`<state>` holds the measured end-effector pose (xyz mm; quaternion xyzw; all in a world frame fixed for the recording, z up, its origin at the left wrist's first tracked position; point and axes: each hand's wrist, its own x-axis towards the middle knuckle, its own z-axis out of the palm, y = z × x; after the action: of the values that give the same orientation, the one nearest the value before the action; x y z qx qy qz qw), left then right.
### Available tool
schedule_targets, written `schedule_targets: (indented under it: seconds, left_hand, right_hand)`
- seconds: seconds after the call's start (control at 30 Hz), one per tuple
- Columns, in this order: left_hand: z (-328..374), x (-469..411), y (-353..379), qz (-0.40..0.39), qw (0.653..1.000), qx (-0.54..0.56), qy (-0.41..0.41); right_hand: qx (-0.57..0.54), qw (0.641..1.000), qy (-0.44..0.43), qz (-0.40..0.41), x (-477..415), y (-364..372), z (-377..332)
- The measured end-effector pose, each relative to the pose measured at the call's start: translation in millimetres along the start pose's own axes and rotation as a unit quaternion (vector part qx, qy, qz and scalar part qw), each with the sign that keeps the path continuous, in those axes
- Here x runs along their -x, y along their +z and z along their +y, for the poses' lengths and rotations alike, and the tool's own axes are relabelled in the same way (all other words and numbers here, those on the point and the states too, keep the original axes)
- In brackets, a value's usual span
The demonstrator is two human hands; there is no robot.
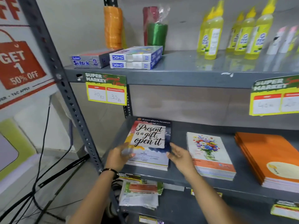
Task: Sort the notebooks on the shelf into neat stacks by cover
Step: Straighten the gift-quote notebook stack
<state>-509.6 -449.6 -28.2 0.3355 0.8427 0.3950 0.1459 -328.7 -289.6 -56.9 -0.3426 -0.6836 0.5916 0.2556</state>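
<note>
Quote-cover stack lies at shelf left end. Left hand grips its left edge; right hand, fingers straight, at its right edge. Narrow gap to floral stack; orange stack beyond. 3 stacks.

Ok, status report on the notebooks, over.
Left hand on gift stack, left edge, grip blurred; right hand open at its right edge. Floral stack and orange stack lie apart. Nothing blocking.
</note>
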Motion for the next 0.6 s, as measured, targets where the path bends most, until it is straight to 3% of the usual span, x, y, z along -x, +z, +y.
schedule_targets:
  seconds: [0.17, 0.6]
  left_hand:
    - [-18.4, -10.7, -1.2, -0.041, 0.996, -0.085, -0.006]
    - [-37.3, -21.5, -6.7, -0.034, 0.999, -0.022, -0.014]
  right_hand:
    - [0.202, 0.978, 0.032, -0.043, 9.5, 9.8, 6.2]
    - [0.252, 0.967, 0.012, -0.032, 6.6, 16.7, 0.4]
